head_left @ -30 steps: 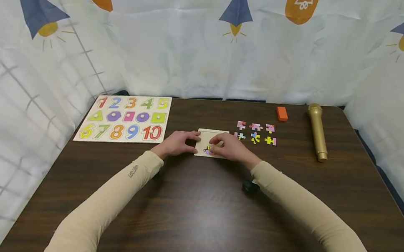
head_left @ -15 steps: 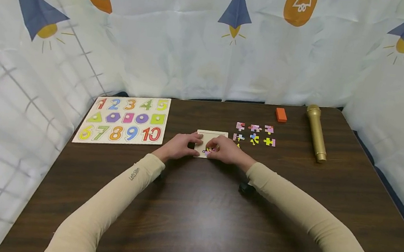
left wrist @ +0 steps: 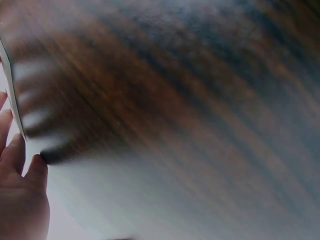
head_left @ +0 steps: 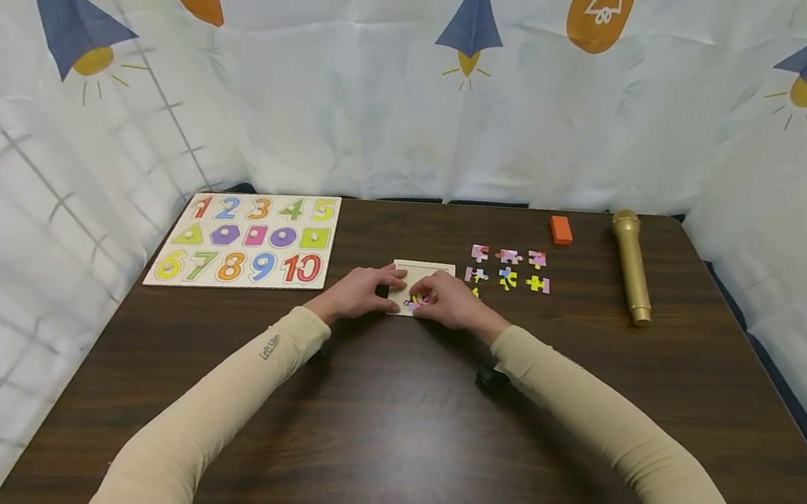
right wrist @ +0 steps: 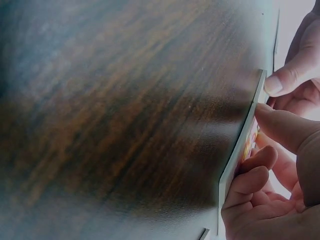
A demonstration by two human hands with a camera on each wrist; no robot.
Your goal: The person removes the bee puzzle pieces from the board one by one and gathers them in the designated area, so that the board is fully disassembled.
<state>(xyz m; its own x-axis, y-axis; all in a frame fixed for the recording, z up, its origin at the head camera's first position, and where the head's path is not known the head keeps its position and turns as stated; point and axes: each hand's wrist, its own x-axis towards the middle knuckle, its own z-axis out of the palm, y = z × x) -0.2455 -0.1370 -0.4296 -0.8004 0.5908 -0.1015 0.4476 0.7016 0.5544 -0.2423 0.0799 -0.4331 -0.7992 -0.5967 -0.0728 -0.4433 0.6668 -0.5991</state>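
A small pale puzzle tray point(head_left: 426, 268) lies on the dark table. At its left side my left hand point(head_left: 359, 293) steadies it, thumb at the near corner and fingers along the edge. My right hand point(head_left: 456, 301) bends over the near part of the tray and pinches a colourful jigsaw piece point(head_left: 418, 299), partly hidden by the fingers. In the right wrist view, the right thumb point(right wrist: 280, 122) is at the tray's edge point(right wrist: 239, 155), and the left thumb point(right wrist: 287, 77) touches its far corner. The left wrist view shows only fingertips point(left wrist: 36, 172) beside the tray's edge.
Several loose jigsaw pieces point(head_left: 509, 257) lie in rows right of the tray; a yellow one point(head_left: 476, 292) is partly hidden by my right hand. Farther right are an orange block point(head_left: 561, 230) and a gold microphone point(head_left: 632, 268). A number puzzle board point(head_left: 245, 239) lies at left.
My right hand has shifted slightly left and down on the tray, bringing a yellow piece beside it into view. The left hand stays at the tray's edge.
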